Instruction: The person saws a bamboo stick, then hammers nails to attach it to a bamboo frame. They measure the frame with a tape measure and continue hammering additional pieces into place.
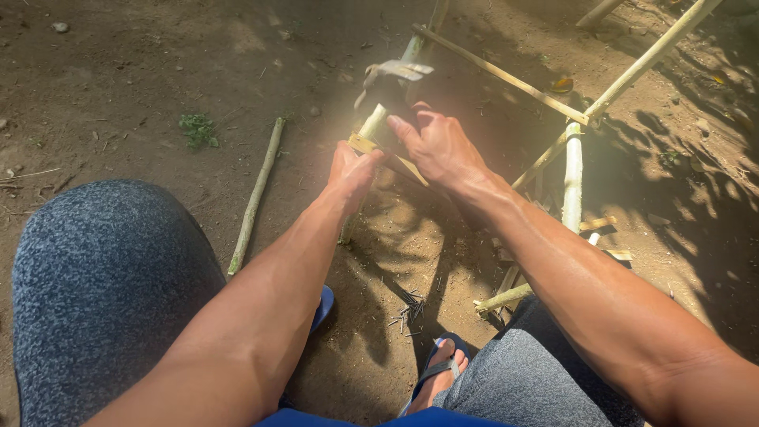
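Observation:
My left hand point(350, 171) presses on the end of a flat yellowish bamboo slat point(408, 167), holding it against a green bamboo pole point(371, 123) that runs away from me over the dirt. My right hand point(439, 147) is just beyond it, closed around the dark handle of a tool with a grey metal head point(395, 73), seemingly a hammer, held over the pole. The handle is mostly hidden in my fingers. The two hands are close together, almost touching.
The pole belongs to a rough bamboo frame: a pale upright piece point(573, 178), a thin cross slat point(506, 77) and a longer pole point(650, 55). A loose stick point(254, 198) lies at the left. My knees in grey shorts point(103, 269) and a blue sandal point(439, 368) are below.

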